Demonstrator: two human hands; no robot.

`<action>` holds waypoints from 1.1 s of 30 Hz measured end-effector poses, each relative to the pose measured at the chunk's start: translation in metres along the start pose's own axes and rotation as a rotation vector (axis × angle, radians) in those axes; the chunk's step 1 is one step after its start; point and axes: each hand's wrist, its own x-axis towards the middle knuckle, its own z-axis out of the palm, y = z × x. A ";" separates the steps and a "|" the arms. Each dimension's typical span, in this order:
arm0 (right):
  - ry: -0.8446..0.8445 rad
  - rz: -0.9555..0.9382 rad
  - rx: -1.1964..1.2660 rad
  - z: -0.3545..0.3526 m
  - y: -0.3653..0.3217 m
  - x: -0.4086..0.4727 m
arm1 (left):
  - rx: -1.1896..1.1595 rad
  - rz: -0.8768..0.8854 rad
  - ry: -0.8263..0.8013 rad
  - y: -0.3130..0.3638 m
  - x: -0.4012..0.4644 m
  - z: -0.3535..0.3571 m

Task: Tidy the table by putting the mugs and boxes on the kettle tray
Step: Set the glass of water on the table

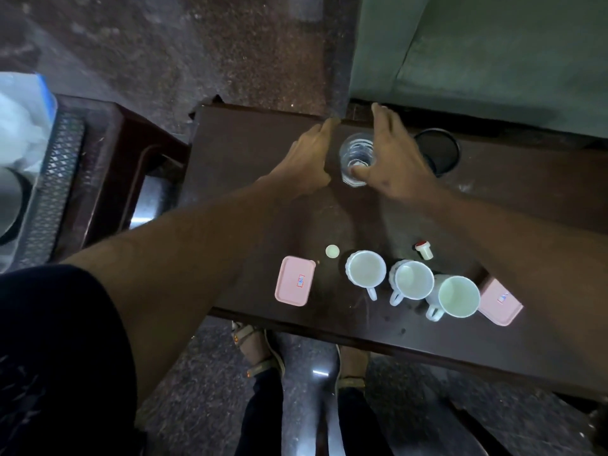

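**Both hands out at the glass, mugs waiting behind**

Reaching far across the dark table [250, 153] now. Left hand [309, 159] flat and spread, fingers apart, gripping nothing, resting just to the left of the glass [357, 159]. Right hand [391, 159] open too, fingers fanned past the far side of the glass, thumb tip touching its near rim. Not yet closed around it; holding nothing.

Well back from both hands, toward the body: three white mugs in a row, the first [365, 268], the second [413, 280] and the third [458, 296], all upright, handles pointing to the near edge. One pink box [294, 280] behind the left hand, to the left of the mugs; another pink box [500, 302] behind the right forearm, just beside the third mug. A small pale disc [332, 251] and a little red-capped bottle [424, 251] close to the mugs. Just right of the right hand, a dark round thing [441, 149], too dim to name.

No kettle tray clearly in sight, so worth finding it first. For a clean grip here: wrap fingers round the wall, not the rim, lift straight up. Probably wise to keep the forearms high when drawing back, with the mugs right underneath.
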 end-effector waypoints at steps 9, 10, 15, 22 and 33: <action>0.065 -0.070 0.015 0.002 -0.057 0.021 | 0.026 -0.125 0.122 -0.082 -0.046 -0.063; 0.065 -0.077 0.014 0.004 -0.066 0.024 | 0.032 -0.135 0.140 -0.091 -0.054 -0.069; 0.049 -0.147 -0.002 0.015 -0.118 0.036 | 0.032 -0.193 0.229 -0.128 -0.093 -0.103; -0.012 -0.262 -0.011 0.022 -0.212 0.062 | -0.019 -0.305 0.374 -0.182 -0.150 -0.166; -0.083 -0.468 0.049 0.093 -0.391 0.113 | -0.129 -0.540 0.632 -0.297 -0.218 -0.226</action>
